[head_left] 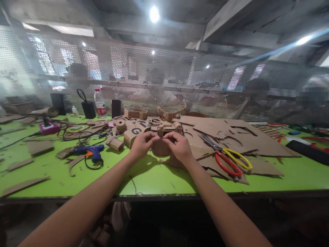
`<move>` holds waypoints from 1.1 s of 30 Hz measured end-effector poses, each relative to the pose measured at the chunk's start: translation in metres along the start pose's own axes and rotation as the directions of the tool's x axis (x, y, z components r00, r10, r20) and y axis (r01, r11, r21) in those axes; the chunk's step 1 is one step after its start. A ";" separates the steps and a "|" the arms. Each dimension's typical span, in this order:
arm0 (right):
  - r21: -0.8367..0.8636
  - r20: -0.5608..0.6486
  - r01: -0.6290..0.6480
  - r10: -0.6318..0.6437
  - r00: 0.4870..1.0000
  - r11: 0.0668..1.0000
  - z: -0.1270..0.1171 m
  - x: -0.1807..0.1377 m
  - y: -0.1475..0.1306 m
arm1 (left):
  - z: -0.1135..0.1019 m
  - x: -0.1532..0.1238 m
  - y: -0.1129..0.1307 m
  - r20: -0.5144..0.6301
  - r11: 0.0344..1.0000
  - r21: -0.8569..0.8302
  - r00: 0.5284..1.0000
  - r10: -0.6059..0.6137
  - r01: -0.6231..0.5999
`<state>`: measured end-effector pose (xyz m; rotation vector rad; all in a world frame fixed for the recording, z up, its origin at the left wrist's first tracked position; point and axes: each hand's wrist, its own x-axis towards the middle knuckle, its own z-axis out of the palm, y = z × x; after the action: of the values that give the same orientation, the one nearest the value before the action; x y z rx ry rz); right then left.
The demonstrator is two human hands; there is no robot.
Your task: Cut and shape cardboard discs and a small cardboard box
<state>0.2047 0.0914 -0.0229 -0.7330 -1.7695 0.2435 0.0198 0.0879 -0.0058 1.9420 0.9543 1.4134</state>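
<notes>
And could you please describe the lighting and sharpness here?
In the head view, the middle lamp is blown out, the right lamp streaks, the mesh looks hazy, the scissors look clearer, and the table is softly shadowed near the left hand.

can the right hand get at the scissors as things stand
Probably yes: the scissors lie uncovered on flat cardboard, to the right of the right hand, though that hand seems to be pinching a cardboard piece.
</notes>
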 end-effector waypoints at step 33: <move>-0.113 -0.351 -0.114 0.068 0.934 0.987 -0.004 0.000 0.019 | -0.048 0.014 -0.017 -0.455 0.818 0.423 0.872 -0.181 0.390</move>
<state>0.2150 0.1055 -0.0308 -0.8963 -1.4264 0.0537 -0.0269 0.1108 0.0029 1.7512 1.8979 1.5007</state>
